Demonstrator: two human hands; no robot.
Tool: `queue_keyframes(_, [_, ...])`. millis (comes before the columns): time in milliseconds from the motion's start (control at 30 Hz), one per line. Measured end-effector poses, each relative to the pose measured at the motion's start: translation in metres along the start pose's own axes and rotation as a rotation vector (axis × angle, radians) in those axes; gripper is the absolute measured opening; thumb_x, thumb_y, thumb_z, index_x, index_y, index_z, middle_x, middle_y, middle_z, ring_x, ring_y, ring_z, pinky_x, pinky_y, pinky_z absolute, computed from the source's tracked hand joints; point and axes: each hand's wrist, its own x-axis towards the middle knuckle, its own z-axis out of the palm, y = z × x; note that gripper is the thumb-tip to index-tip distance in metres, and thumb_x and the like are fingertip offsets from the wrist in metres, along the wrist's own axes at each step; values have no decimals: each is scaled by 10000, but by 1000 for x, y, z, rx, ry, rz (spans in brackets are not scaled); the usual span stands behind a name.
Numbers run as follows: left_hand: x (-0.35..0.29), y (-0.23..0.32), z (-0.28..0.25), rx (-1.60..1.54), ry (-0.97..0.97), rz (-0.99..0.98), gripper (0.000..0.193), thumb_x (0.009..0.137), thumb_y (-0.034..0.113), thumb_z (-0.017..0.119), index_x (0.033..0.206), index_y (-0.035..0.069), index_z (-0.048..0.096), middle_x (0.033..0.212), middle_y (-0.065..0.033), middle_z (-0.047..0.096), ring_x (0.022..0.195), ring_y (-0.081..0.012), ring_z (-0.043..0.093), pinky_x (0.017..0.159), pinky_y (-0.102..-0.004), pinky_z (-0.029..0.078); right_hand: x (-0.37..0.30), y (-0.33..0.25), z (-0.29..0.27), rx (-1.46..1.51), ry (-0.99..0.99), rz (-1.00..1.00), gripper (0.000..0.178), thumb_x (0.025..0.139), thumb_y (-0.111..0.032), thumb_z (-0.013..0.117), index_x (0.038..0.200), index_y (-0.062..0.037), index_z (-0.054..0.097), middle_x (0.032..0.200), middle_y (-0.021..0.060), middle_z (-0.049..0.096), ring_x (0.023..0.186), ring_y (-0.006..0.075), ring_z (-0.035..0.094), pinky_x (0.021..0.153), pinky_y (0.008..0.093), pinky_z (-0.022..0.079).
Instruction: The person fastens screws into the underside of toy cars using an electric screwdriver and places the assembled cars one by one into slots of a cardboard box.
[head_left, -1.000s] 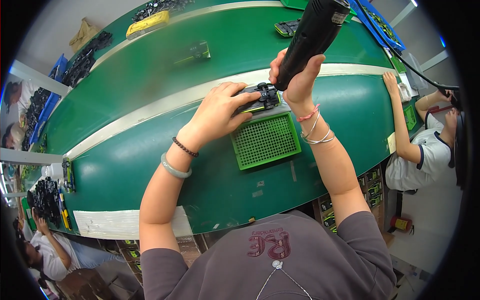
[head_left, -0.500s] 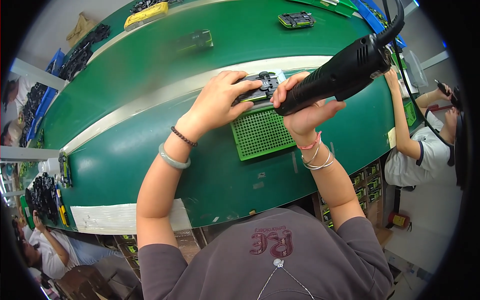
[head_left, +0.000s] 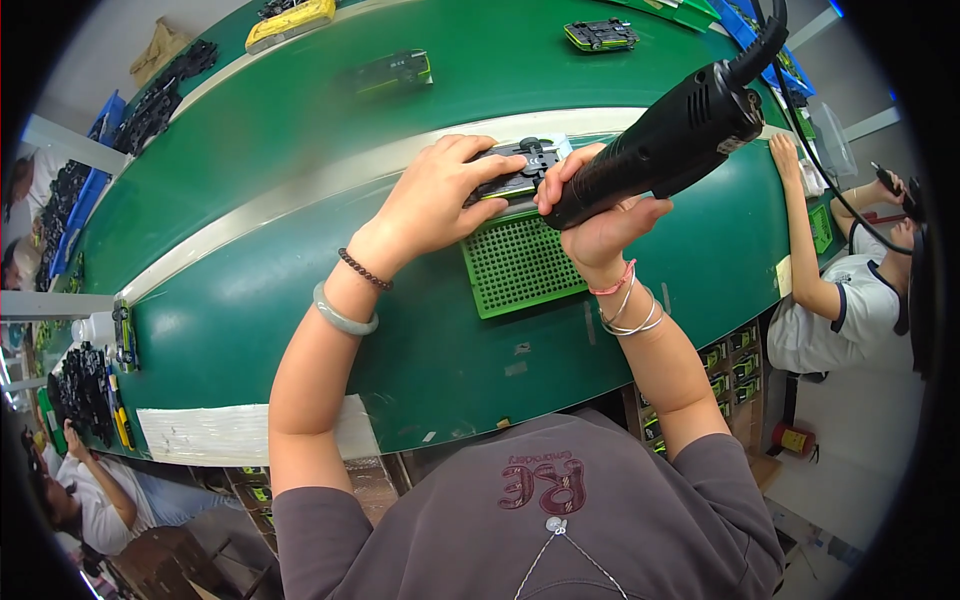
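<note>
My left hand (head_left: pixel 432 200) is closed on a small toy car (head_left: pixel 518 168) that lies upside down, its black underside and wheels facing up and a bright green edge showing. Its fingers press on the chassis from the left. In my right hand (head_left: pixel 602 222) is a black electric screwdriver (head_left: pixel 668 140), held at a slant with its cord end up to the right. The tool's tip is hidden by the hand and grip, so contact with the car cannot be seen. Just nearer to me is a green perforated basket (head_left: pixel 522 268).
Overturned toy cars (head_left: pixel 600 36) lie on the far green surface, beyond a pale strip (head_left: pixel 300 195). A yellow tray (head_left: pixel 290 24) stands far left. The screwdriver's black cable (head_left: pixel 808 140) hangs at right. Co-workers sit at both sides; one person's forearm (head_left: pixel 790 175) reaches in at right.
The screwdriver's upper end has swung a little to the left, with my right hand shifting slightly left too. My left hand stays on the car. The far cars appear slightly further right.
</note>
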Motion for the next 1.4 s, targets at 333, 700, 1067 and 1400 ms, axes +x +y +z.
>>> queue_keyframes(333, [-4, -4, -16, 27, 19, 19, 584, 689, 251, 729, 1213, 119, 507, 1110, -166, 534, 1011, -330, 506, 875, -412, 419, 3, -2, 8, -38, 33, 11, 939, 607, -912, 218, 757, -17, 456, 564, 75, 482, 456, 167, 491, 426, 267, 410])
queue_keyframes(700, [-12, -22, -43, -36, -226, -215, 614, 594, 309, 792, 1054, 3, 525, 1005, -186, 590, 972, -332, 546, 844, -378, 444, 53, -24, 65, 178, -147, -104, 1034, 562, -938, 104, 758, 6, 478, 540, 121, 510, 471, 209, 514, 460, 289, 436])
queue_keyframes(1067, [-10, -13, -52, -129, -255, -252, 585, 594, 255, 794, 1066, 23, 539, 1032, -176, 591, 990, -339, 541, 846, -388, 446, 48, 10, 86, 178, -171, -66, 892, 672, -863, 283, 742, 0, 500, 557, 62, 495, 476, 131, 492, 447, 235, 379])
queue_keyframes(1400, [-17, -26, -44, -134, -212, -272, 476, 546, 312, 823, 818, 5, 583, 761, -159, 612, 761, -320, 595, 667, -371, 476, 53, 27, 92, 27, -251, -59, 850, 781, -768, 290, 637, 38, 518, 486, 53, 487, 421, 111, 487, 408, 228, 371])
